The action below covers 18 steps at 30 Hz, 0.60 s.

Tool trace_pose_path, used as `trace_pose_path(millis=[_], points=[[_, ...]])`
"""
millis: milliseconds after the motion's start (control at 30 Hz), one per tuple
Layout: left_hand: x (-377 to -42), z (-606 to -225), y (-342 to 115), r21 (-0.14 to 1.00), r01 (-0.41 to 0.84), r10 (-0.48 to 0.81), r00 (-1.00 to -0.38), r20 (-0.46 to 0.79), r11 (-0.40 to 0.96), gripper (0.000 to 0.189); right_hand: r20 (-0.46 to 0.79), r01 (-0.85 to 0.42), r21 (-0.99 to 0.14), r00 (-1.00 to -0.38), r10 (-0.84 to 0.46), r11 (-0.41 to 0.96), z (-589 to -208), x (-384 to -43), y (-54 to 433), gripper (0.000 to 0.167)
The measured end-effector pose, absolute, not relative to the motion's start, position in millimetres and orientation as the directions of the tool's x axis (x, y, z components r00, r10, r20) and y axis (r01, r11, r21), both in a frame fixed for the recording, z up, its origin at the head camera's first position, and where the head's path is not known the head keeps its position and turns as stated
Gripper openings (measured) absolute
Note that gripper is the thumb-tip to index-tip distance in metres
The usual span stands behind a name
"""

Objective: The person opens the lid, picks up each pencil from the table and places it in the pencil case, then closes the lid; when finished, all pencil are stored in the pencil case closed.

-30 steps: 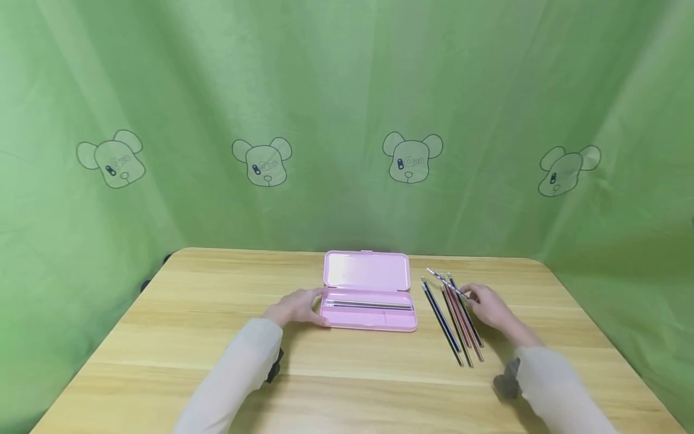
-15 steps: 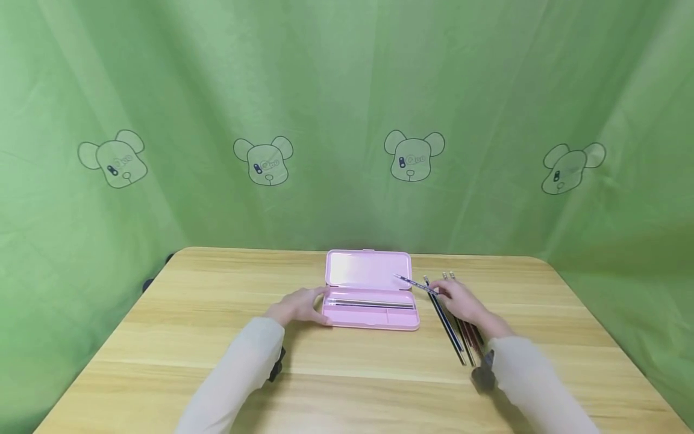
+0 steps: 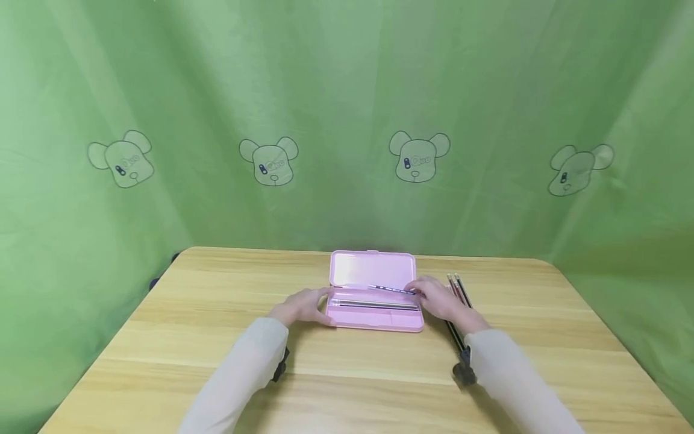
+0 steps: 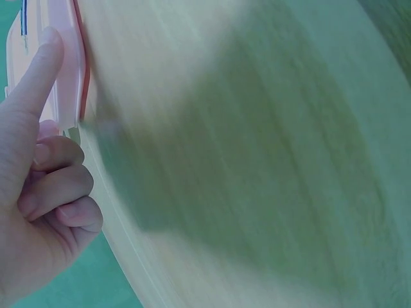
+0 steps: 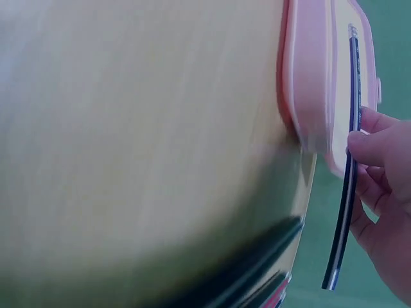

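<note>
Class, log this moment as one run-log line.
left hand: holds pink case; right hand: pinches dark pencil; lid: open; stored pencils: inside case; loose pencils: right of case

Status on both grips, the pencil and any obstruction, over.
Left grip holds open pink case. Right grip pinches dark pencil above it. Possible obstruction: two pencils already lying inside.

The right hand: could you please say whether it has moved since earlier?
Yes: the right hand has moved left, over to the pink pencil case on the table.
</note>
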<state>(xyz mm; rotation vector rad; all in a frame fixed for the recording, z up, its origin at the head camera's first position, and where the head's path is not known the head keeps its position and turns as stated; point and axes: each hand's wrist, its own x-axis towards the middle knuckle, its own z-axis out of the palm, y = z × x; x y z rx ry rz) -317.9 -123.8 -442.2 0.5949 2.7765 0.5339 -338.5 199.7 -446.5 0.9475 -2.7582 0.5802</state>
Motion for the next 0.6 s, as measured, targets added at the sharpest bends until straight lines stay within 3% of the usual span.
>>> trace_pose_path(millis=[600], points=[[-319.2, -442.1, -120.9, 0.397, 0.318, 0.413, -0.892, -0.182, 0.861, 0.089, 0.185, -0.596, -0.216, -0.802, -0.567, 0.773, -446.3, -336.5, 138.3, 0.027]])
